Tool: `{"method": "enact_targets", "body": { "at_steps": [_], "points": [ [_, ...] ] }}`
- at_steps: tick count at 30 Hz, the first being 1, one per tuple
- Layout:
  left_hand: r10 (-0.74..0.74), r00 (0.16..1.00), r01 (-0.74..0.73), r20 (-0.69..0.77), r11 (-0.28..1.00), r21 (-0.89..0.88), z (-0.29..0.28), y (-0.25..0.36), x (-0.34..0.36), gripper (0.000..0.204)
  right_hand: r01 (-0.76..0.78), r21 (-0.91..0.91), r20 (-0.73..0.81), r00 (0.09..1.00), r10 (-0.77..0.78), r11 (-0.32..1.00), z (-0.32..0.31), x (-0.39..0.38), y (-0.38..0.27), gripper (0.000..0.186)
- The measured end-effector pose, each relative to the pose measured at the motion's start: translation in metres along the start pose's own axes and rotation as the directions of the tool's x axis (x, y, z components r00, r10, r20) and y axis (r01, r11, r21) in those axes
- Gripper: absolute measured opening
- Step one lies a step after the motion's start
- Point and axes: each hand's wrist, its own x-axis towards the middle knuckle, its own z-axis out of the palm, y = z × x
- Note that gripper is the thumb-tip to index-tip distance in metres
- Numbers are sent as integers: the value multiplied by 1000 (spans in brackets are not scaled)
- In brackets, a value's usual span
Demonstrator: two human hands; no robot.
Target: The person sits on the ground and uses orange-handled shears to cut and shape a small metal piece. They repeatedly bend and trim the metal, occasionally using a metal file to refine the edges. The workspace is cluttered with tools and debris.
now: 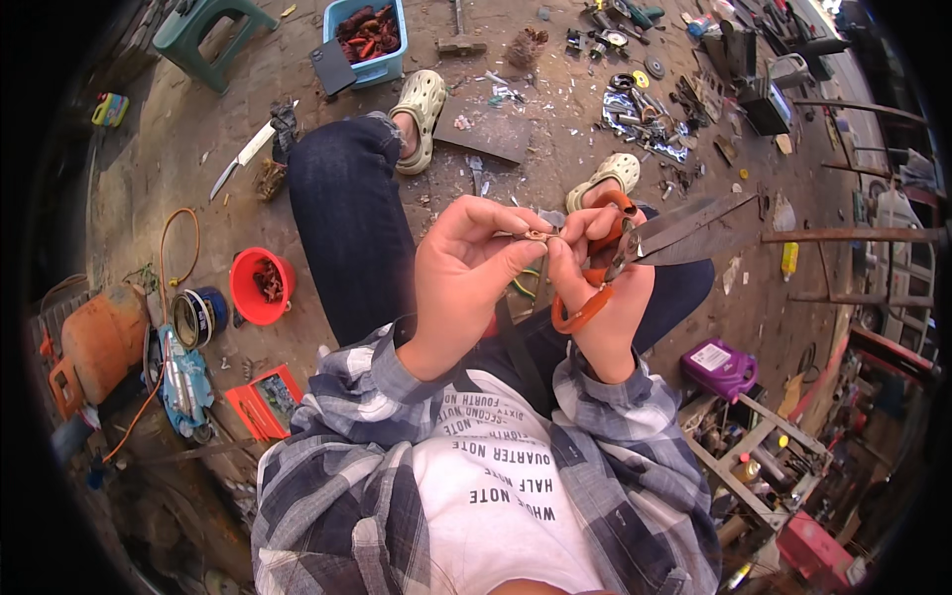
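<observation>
Over my lap, my left hand (461, 268) pinches a small ring-shaped, copper-coloured piece (536, 236) between thumb and fingertips. My right hand (600, 283) meets it there, thumb and forefinger closed at the piece's right side. Hooked in the right hand's palm and fingers is a pair of large shears (699, 230) with orange loop handles and wide dark blades. The blades point right, away from the left hand. Part of the handles is hidden behind the fingers, and the small piece is mostly covered by the fingertips.
A red bucket (263, 286) and an open tin (198, 315) stand at left, near a knife (243, 159). Ahead are a blue bin (367, 71) of reddish pieces, a flat metal plate (484, 133) and a hammer (461, 46). A purple jug (721, 369) lies at right.
</observation>
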Motion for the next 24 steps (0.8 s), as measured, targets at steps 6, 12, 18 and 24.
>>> {"method": "enact_targets", "body": {
  "at_steps": [6, 12, 18, 24],
  "points": [
    [-146, 988, 136, -42, 975, -174, -2, -3, 1, 15, 67, -162, -2, 998, -68, 984, -6, 0, 5, 35],
    [-222, 974, 199, -52, 937, -286, -3, 4, 3, 15, 119, -510, 82, 993, -90, 852, -21, 2, 2, 56],
    [-126, 986, 108, -110, 981, -164, -3, 6, 4, 16, 201, -707, 286, 958, 15, 678, -26, -2, 0, 58],
    [-46, 996, 39, -80, 995, -90, -4, 4, 3, 18, 225, -711, 343, 938, 50, 667, -27, -2, -1, 55]
  ]
}}
